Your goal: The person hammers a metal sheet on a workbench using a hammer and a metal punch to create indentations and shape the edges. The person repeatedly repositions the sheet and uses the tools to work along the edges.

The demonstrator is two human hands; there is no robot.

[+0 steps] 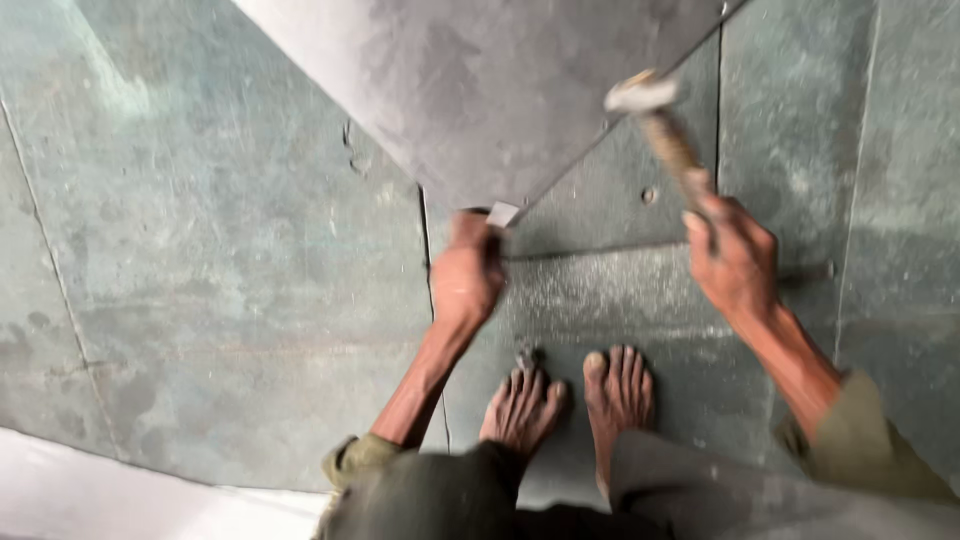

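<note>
The floor (pixel 200 250) consists of large grey-green stone slabs divided by thin joints, and it serves as the reference surface here. A pale strip (pixel 90 495) runs along the floor's lower left edge. Above the floor, a large grey stone slab (pixel 480 90) stands tilted, its pointed lower corner directed down toward the floor just ahead of the person. A band of light dust (pixel 600 295) lies on the floor directly below that corner. Two bare feet (pixel 570 400) stand on the floor just behind the dust band, side by side. The left hand (pixel 465 275) is clenched at the slab's lower corner, gripping a small pale tool (pixel 502 213) whose tip meets the slab edge; motion blur hides its exact shape. The right hand (pixel 735 260) is closed around the wooden handle of a hammer (pixel 660 125), raised above the floor to the right of the slab corner, its pale head uppermost. Both forearms emerge from olive sleeves.
</note>
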